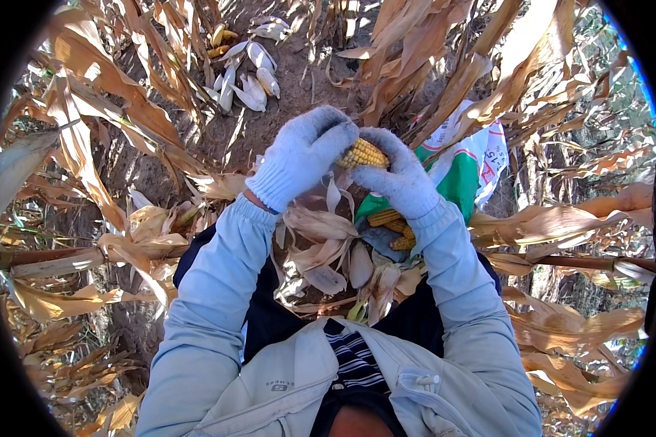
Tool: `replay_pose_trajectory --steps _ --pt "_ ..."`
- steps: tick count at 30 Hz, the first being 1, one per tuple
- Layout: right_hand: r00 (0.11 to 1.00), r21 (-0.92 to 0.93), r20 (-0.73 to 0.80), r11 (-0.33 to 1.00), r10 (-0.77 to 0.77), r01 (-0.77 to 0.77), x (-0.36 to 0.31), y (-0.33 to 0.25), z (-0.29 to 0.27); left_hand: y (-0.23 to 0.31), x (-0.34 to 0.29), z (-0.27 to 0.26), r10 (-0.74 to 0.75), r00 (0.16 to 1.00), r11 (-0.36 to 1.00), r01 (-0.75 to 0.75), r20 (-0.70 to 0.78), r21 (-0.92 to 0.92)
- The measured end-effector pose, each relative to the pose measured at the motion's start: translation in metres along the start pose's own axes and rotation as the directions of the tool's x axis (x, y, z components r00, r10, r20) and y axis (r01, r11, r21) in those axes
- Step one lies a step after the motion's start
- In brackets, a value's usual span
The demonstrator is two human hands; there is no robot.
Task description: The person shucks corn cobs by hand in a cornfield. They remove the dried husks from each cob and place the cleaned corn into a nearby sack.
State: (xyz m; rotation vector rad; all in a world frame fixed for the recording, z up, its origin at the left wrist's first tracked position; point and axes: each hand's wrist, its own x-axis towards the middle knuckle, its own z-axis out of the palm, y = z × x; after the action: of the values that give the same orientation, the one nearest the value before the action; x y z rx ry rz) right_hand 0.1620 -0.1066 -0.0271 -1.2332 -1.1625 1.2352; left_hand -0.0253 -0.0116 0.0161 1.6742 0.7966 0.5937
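Between my two gloved hands is a yellow corn cob [363,154] with its kernels bare. My left hand [306,153], in a white knit glove with greyed fingertips, closes on the cob's left end. Around its right end wraps my right hand [401,171], gloved the same way. Below my right hand, a green and white sack [459,178] lies with its mouth toward me. Several husked cobs [392,222] show in that mouth, partly hidden by my right forearm. Dry husks [324,244] are heaped on the ground between my legs.
Beyond my hands, a small pile of corn ears in pale husks [251,80] lies on bare soil [299,76], with yellow cobs [222,40] behind it. Dry corn stalks and leaves [95,65] crowd both sides. A stalk [65,258] lies across at the left, another [590,262] at the right.
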Motion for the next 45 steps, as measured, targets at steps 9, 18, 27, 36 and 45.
replay_pose_trajectory --steps 9,18,27,36,45 --pt "0.988 0.426 0.106 0.893 0.113 -0.148 -0.001 -0.004 -0.009 0.003 0.0 0.0 -0.012 1.0 0.987 0.014 0.019 -0.16" --pt "0.964 0.459 0.003 0.856 0.265 -0.237 -0.006 0.008 0.003 -0.012 0.003 0.003 -0.003 0.999 0.979 0.014 0.054 -0.203" --pt "0.908 0.744 0.404 0.536 0.113 -0.399 0.0 0.039 -0.024 0.011 -0.003 0.01 -0.058 0.996 0.967 0.072 0.064 -0.243" --pt "0.962 0.396 -0.038 0.888 0.27 -0.234 -0.007 -0.016 0.017 -0.009 0.004 0.007 -0.016 0.999 0.983 0.01 -0.033 -0.183" --pt "0.933 0.672 0.107 0.667 0.342 -0.322 -0.006 0.01 0.004 -0.019 0.007 0.006 0.031 0.988 0.988 -0.053 -0.148 -0.144"
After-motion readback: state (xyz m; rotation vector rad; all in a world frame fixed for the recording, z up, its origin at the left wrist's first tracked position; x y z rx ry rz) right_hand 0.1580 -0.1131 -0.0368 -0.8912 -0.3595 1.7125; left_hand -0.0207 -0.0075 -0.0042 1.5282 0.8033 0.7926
